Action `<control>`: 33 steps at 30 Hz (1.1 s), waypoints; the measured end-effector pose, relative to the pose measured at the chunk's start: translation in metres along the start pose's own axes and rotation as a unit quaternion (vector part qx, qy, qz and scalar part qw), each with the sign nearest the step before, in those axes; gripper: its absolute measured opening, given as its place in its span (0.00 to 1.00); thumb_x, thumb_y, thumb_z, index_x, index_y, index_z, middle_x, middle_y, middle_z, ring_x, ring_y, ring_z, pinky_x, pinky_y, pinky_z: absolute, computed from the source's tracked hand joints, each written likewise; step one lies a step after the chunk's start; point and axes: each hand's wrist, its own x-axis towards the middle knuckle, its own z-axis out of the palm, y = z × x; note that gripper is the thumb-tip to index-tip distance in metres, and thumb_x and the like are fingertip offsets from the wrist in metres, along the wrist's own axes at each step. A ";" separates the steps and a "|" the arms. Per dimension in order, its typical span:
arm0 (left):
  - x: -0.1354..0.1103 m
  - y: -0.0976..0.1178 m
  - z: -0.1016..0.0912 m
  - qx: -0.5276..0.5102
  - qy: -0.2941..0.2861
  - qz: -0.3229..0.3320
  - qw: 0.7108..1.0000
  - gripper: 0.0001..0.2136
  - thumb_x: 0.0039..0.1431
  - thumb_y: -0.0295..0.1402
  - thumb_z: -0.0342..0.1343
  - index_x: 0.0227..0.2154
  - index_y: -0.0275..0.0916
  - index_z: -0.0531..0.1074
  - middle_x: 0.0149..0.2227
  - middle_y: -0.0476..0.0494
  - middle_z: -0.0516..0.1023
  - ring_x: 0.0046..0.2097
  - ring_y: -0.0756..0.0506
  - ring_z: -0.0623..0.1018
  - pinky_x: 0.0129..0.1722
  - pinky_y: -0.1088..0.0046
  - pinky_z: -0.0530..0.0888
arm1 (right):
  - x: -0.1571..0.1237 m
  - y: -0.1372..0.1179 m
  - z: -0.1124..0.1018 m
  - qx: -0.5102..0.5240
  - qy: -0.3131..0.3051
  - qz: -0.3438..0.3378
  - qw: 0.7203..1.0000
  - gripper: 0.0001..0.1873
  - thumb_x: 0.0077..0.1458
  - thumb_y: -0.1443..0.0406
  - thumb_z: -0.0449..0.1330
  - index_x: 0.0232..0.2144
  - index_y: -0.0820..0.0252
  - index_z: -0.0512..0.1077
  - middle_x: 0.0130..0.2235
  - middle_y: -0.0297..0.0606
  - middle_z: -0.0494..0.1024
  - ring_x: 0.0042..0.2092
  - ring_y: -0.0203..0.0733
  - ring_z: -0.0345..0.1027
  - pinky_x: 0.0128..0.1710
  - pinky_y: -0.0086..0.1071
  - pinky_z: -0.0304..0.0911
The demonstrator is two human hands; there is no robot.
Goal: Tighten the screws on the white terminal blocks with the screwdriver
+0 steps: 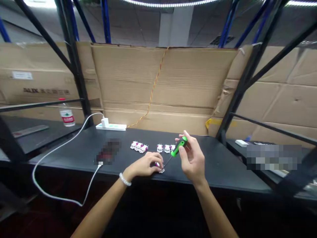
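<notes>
My left hand rests low on the black table, its fingers closed around a small white part with magenta on it. Most of that part is hidden under the fingers. In my right hand is a green-and-black screwdriver, tilted so its thin shaft slopes down to the left. The tip is at or very near the part; whether it touches, I cannot tell. Beyond my hands lie similar white-and-magenta parts: a slanted row to the left and another row behind the screwdriver.
A pixelated dark object lies on the left with a white cable plugged in. The cable loops over the front edge and up to a white power strip. Cardboard walls the back; black posts flank the table. A bottle stands far left.
</notes>
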 end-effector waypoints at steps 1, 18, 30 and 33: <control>0.000 0.000 -0.001 0.004 0.000 -0.004 1.000 0.03 0.65 0.29 0.65 0.36 0.41 0.84 0.48 0.43 0.81 0.53 0.41 0.80 0.63 0.62 0.68 | -0.001 0.000 -0.001 0.000 0.008 -0.002 1.000 0.27 0.70 0.65 0.58 0.69 0.47 0.67 0.58 0.47 0.74 0.55 0.49 0.79 0.54 0.44 0.80; 0.021 0.026 0.002 0.137 -0.006 -0.069 0.988 0.06 0.55 0.22 0.59 0.29 0.40 0.77 0.41 0.45 0.82 0.49 0.40 0.79 0.58 0.58 0.67 | 0.008 0.000 -0.041 -0.001 0.109 -0.014 0.994 0.25 0.68 0.64 0.62 0.65 0.50 0.72 0.55 0.46 0.77 0.52 0.49 0.82 0.55 0.46 0.80; 0.012 0.045 0.006 0.237 0.000 -0.091 0.967 0.04 0.66 0.28 0.60 0.40 0.40 0.79 0.49 0.41 0.81 0.55 0.36 0.77 0.60 0.51 0.69 | 0.006 0.000 -0.039 -0.002 0.090 -0.012 0.996 0.25 0.69 0.64 0.61 0.66 0.48 0.71 0.56 0.46 0.76 0.54 0.51 0.80 0.55 0.47 0.79; 0.004 0.046 0.006 0.221 -0.004 -0.079 0.972 0.10 0.66 0.28 0.62 0.48 0.42 0.79 0.55 0.40 0.79 0.60 0.35 0.75 0.63 0.54 0.71 | 0.006 0.001 -0.039 0.000 0.082 -0.008 0.997 0.25 0.69 0.64 0.61 0.66 0.49 0.70 0.56 0.46 0.76 0.55 0.51 0.80 0.56 0.46 0.79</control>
